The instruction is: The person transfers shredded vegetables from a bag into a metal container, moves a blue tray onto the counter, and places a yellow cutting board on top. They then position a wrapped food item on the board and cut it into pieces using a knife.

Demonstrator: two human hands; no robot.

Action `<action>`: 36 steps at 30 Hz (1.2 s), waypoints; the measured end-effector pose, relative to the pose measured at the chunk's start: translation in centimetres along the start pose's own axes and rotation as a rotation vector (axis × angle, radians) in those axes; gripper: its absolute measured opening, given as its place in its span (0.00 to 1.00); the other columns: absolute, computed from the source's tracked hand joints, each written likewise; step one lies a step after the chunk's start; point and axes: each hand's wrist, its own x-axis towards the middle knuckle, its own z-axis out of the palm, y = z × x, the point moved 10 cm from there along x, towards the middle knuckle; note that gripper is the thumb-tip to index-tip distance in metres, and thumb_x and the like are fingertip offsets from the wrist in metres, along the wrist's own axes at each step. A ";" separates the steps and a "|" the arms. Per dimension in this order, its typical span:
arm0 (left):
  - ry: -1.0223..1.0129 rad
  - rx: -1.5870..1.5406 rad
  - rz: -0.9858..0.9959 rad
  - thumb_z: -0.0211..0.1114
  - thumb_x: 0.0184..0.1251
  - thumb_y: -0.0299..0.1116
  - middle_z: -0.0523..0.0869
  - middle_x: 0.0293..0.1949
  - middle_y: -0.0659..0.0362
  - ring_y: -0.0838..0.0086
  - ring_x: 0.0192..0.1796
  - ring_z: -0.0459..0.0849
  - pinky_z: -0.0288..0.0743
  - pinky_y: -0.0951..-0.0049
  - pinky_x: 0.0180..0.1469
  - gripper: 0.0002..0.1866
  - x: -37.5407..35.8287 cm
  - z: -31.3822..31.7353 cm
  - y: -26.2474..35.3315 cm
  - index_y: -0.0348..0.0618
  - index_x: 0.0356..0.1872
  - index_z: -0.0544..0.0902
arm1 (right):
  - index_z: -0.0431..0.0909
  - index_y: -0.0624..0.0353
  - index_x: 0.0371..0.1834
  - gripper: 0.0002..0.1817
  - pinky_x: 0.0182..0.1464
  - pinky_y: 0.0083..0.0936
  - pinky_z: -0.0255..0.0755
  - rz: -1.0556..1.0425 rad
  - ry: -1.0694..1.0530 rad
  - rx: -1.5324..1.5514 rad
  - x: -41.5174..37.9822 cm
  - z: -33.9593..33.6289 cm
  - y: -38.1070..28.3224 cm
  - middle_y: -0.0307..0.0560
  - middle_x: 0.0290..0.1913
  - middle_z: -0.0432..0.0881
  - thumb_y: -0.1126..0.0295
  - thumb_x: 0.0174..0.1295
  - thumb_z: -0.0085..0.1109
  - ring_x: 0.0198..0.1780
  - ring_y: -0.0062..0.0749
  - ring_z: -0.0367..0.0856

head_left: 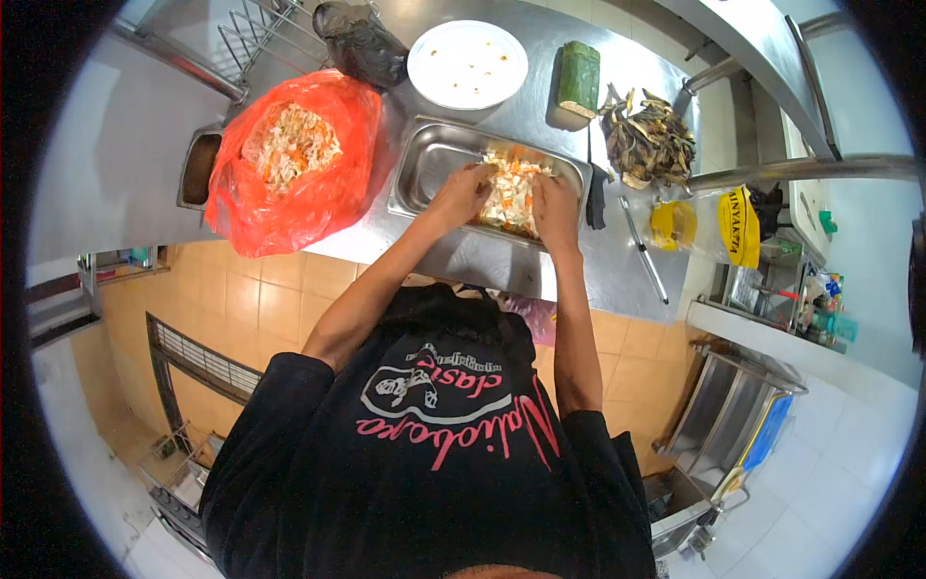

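A steel tray [429, 169] lies on the metal counter straight ahead of me. Its right half holds a heap of chopped vegetables [511, 193], white and orange. My left hand [463, 193] digs into the left side of the heap with curled fingers. My right hand [555, 207] presses on the heap's right side, its fingers closed into the pieces. The fingertips of both hands are buried in the mix. The tray's left half is bare.
A red plastic bag [289, 164] of chopped vegetables sits left of the tray. Behind are a black bag [362, 43], a white plate [468, 63] and a green block [579, 77]. To the right lie peelings [646, 140], a knife [590, 183] and yellow packets [738, 227].
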 end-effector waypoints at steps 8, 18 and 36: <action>-0.082 0.040 -0.038 0.62 0.60 0.29 0.78 0.50 0.42 0.46 0.49 0.79 0.74 0.55 0.51 0.21 0.5 0.5 0.5 0.40 0.56 0.76 | 0.77 0.70 0.46 0.14 0.52 0.48 0.68 0.080 -0.209 -0.064 -0.5 1.3 1.0 0.67 0.41 0.77 0.75 0.60 0.49 0.46 0.60 0.75; -0.114 0.284 -0.164 0.67 0.52 0.27 0.81 0.42 0.46 0.55 0.44 0.81 0.75 0.61 0.44 0.22 -1.1 -0.9 -2.6 0.44 0.50 0.74 | 0.78 0.69 0.47 0.14 0.48 0.40 0.71 0.015 -0.130 0.124 -1.1 -0.9 -0.2 0.65 0.41 0.79 0.74 0.60 0.53 0.44 0.56 0.77; -0.097 0.050 -0.037 0.69 0.52 0.26 0.81 0.41 0.48 0.55 0.44 0.81 0.75 0.61 0.47 0.33 0.1 0.1 0.7 0.47 0.62 0.71 | 0.80 0.65 0.42 0.12 0.49 0.41 0.71 -0.031 -0.083 0.074 -0.3 -1.1 0.5 0.63 0.38 0.79 0.81 0.55 0.53 0.43 0.56 0.78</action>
